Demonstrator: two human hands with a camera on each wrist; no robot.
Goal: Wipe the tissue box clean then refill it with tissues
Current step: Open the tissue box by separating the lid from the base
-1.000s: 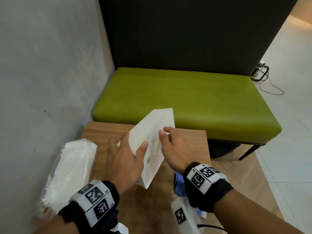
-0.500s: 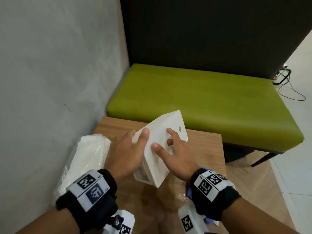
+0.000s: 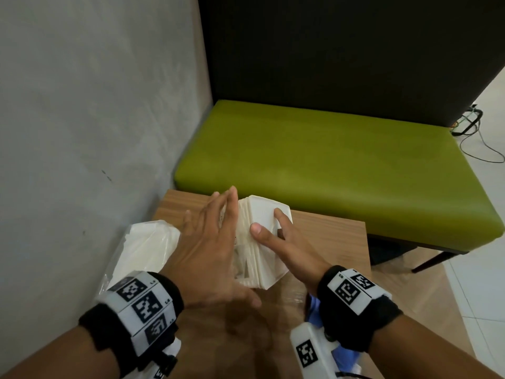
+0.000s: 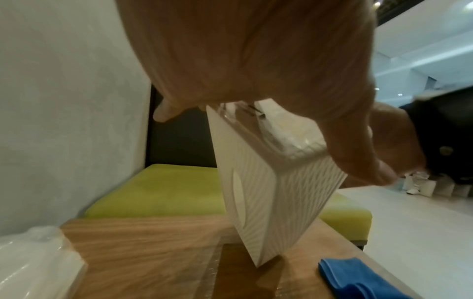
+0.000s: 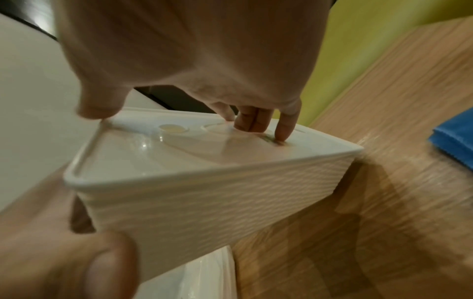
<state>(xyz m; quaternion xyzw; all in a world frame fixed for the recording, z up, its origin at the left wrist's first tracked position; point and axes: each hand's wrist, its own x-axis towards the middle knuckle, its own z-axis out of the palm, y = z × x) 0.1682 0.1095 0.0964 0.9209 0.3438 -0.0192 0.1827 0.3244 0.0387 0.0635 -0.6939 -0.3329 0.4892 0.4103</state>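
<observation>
The white ribbed tissue box stands tilted on one corner on the wooden table, its base turned to the right. My left hand lies flat along its left face with straight, blurred fingers, and its thumb is by the box's near ribbed side. My right hand holds the base side: the thumb rests on the upper edge and the curled fingertips press into a recess in the base. In the left wrist view the box hangs under my palm. A plastic-wrapped tissue pack lies to the left.
A folded blue cloth lies on the table near my right wrist. The grey wall runs close along the table's left side. A green bench seat stands just behind the table, with cables on the floor at far right.
The box has tipped from leaning steeply to standing nearly on edge between my hands. My left fingers went from curled over its top edge to straight along its face.
</observation>
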